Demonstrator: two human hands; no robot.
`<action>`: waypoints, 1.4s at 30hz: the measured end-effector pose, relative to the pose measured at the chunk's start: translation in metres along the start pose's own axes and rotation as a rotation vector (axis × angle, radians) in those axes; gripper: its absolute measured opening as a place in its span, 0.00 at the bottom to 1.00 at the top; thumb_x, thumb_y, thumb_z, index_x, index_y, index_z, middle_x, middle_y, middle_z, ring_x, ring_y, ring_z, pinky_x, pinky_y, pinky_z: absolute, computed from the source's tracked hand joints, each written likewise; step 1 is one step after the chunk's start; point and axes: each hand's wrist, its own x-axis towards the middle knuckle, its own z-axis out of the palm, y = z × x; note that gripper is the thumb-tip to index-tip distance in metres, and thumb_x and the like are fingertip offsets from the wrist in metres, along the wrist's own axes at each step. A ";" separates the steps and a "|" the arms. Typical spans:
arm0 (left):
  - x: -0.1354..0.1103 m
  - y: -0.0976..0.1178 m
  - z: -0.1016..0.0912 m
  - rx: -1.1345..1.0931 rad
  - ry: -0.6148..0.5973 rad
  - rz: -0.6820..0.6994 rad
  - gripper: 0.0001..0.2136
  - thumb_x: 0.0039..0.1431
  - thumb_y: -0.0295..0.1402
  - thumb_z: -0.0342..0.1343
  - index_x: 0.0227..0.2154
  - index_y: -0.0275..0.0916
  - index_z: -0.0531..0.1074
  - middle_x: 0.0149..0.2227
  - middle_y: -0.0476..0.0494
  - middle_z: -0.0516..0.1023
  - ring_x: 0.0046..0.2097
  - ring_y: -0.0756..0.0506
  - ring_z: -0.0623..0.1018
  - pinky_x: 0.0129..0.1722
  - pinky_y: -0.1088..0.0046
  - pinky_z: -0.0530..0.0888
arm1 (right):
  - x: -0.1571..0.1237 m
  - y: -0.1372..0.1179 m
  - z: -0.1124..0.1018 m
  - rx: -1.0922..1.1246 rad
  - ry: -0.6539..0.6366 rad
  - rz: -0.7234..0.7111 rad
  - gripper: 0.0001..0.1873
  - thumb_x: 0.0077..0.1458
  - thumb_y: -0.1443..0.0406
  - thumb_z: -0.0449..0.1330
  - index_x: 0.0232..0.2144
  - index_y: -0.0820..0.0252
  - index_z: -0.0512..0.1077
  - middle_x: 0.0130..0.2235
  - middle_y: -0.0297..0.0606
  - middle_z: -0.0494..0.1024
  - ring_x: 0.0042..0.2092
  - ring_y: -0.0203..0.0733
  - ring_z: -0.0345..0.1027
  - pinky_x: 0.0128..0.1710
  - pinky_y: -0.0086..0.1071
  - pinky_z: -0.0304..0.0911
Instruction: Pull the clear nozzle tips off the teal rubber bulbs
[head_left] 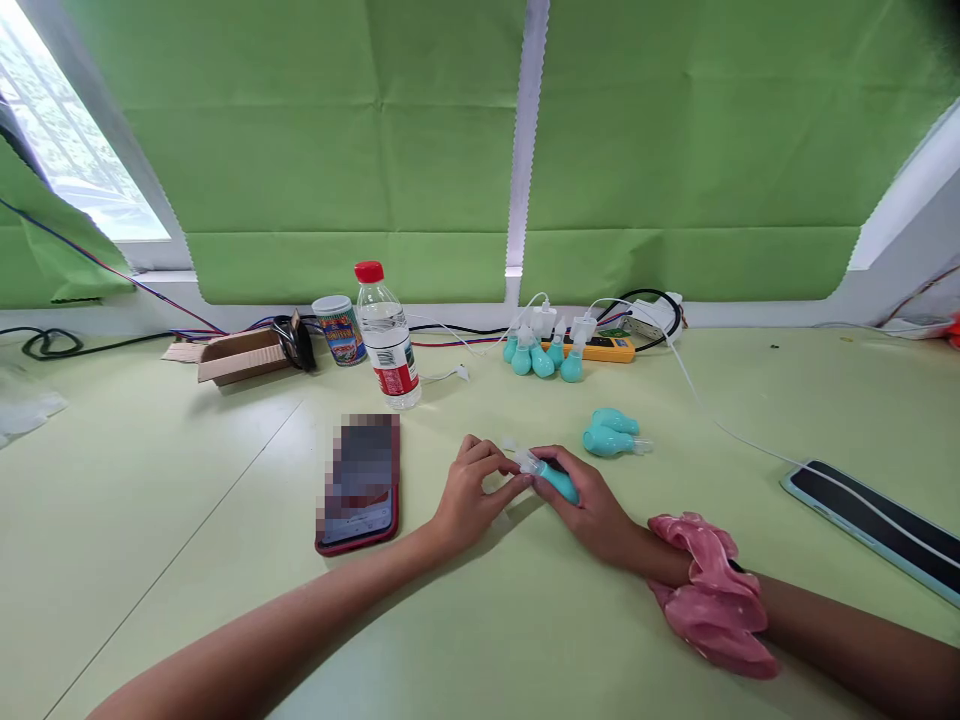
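Note:
My right hand [589, 500] is closed round a teal squeeze bulb [561, 484] whose clear plastic nozzle [529, 462] points left. At the nozzle, thumb and fingers of my left hand [480, 490] are pinched together; exactly what lies between them is partly hidden by the fingers. A small whitish clear piece [509, 443] shows just beyond my left fingertips. Two more teal bulbs [611, 440] lie side by side to the right, one with a clear nozzle showing. Several others stand in a cluster [541, 361] at the back.
Left of my hands lies a red-cased phone [360, 490]; another phone [877, 520] is at far right under a white cable [750, 440]. Behind are a water bottle [390, 345], a printed can [341, 335], a cardboard box [244, 356] and a yellow-ended power strip [611, 349].

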 end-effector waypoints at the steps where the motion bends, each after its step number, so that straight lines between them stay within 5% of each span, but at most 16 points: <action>1: 0.000 0.000 0.000 -0.014 0.003 -0.001 0.07 0.51 0.35 0.55 0.24 0.37 0.72 0.24 0.45 0.70 0.31 0.47 0.65 0.31 0.71 0.65 | -0.001 -0.001 0.000 0.009 -0.020 -0.009 0.13 0.55 0.62 0.49 0.42 0.59 0.61 0.42 0.38 0.69 0.42 0.38 0.63 0.42 0.32 0.59; 8: -0.001 0.001 -0.002 -0.101 -0.031 0.028 0.08 0.56 0.32 0.50 0.24 0.38 0.70 0.23 0.47 0.70 0.30 0.48 0.64 0.29 0.74 0.64 | -0.004 0.001 0.000 0.031 -0.080 0.008 0.14 0.56 0.61 0.47 0.44 0.60 0.58 0.40 0.39 0.68 0.40 0.38 0.62 0.42 0.33 0.59; 14: -0.002 0.003 -0.001 -0.040 -0.027 0.034 0.08 0.56 0.31 0.48 0.24 0.37 0.69 0.23 0.46 0.70 0.30 0.49 0.64 0.30 0.73 0.64 | -0.002 0.005 0.002 -0.023 0.003 -0.009 0.11 0.51 0.61 0.52 0.38 0.59 0.60 0.35 0.36 0.70 0.36 0.37 0.63 0.38 0.31 0.60; 21: -0.003 0.003 0.001 -0.045 0.077 -0.134 0.07 0.52 0.32 0.52 0.23 0.38 0.73 0.19 0.48 0.69 0.27 0.49 0.65 0.27 0.73 0.64 | -0.001 0.003 0.003 -0.079 0.073 -0.040 0.13 0.49 0.59 0.55 0.37 0.59 0.62 0.34 0.36 0.71 0.31 0.35 0.63 0.32 0.29 0.62; 28: -0.002 -0.002 0.003 -0.193 0.104 -0.183 0.04 0.49 0.31 0.56 0.26 0.39 0.75 0.22 0.48 0.71 0.27 0.50 0.65 0.27 0.74 0.65 | -0.001 0.003 0.002 -0.004 0.040 -0.024 0.15 0.51 0.61 0.54 0.40 0.60 0.62 0.38 0.38 0.71 0.35 0.36 0.66 0.36 0.30 0.63; 42: -0.001 0.010 -0.002 -0.110 0.081 -0.107 0.05 0.46 0.24 0.52 0.20 0.38 0.67 0.21 0.50 0.68 0.28 0.50 0.65 0.29 0.74 0.65 | -0.001 0.004 0.000 0.020 0.039 -0.058 0.17 0.54 0.62 0.50 0.46 0.60 0.61 0.45 0.42 0.70 0.46 0.41 0.64 0.46 0.35 0.60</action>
